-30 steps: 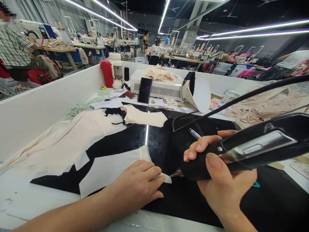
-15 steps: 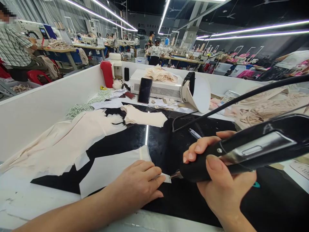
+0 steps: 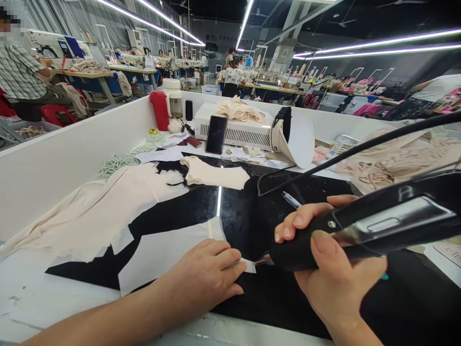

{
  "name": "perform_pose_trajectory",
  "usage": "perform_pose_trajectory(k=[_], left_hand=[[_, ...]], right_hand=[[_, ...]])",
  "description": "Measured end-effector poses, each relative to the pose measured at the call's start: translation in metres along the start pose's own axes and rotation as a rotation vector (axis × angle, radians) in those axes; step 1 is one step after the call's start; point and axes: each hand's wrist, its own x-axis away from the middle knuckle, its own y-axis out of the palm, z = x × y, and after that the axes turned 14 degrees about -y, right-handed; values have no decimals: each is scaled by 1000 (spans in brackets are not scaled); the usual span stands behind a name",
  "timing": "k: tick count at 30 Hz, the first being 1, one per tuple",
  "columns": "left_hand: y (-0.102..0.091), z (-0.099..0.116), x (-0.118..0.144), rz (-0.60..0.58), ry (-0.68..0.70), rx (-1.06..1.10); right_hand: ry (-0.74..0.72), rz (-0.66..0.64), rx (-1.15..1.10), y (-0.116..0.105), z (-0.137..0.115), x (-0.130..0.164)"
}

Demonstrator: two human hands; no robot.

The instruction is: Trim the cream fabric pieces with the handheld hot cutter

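Almost nothing has shifted since a second ago: my right hand (image 3: 334,274) has slid the black cutting tool (image 3: 360,226) a touch to the right and lower, and my left hand (image 3: 207,278) lies where it lay.

Around me, a white partition wall (image 3: 65,154) closes the bench on the left and at the back. Cream fabric (image 3: 90,211) spreads over the left part of the glossy black tabletop (image 3: 245,216), and a folded cream piece (image 3: 212,175) lies further back. Behind that stands a white ventilated box (image 3: 234,129) with a dark phone (image 3: 216,134) leaning on its front and more cream cloth heaped on top. A red flask (image 3: 159,109) stands near the back left corner, with green-white cord (image 3: 122,161) coiled beside the wall. A black cable (image 3: 360,146) arcs from the right over the bench, crossing in front of a heap of lace (image 3: 389,166). A pen (image 3: 290,199) lies just beyond my right fingertips.

A white sheet piece (image 3: 158,252) lies flat on the black surface directly before me, its narrow right corner poking out from under my left fingers (image 3: 230,262). The tool's metal tip meets that corner just beside those fingers.

My left hand is flat, fingers together and stretched, pressing the sheet down. My right hand is wrapped tight around the tool's black grip, thumb on top, fingers curled over the far side.
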Motion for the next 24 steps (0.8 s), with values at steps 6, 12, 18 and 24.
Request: perform_pose_trajectory(k=[6,12,18,24], left_hand=[[-1,1,-1,-1,6,-9],[-3,1,-1,-14,-3,-7],[-3,1,-1,-21,-5,-14],[-2,2,-1,-5,-1,-13]], right_hand=[[-15,9,39,-2,1,1],[-21,-13,44,0,3,1],[-7,36,6,0,-6,-1],[-1,-20,-2,-1,-7,4]])
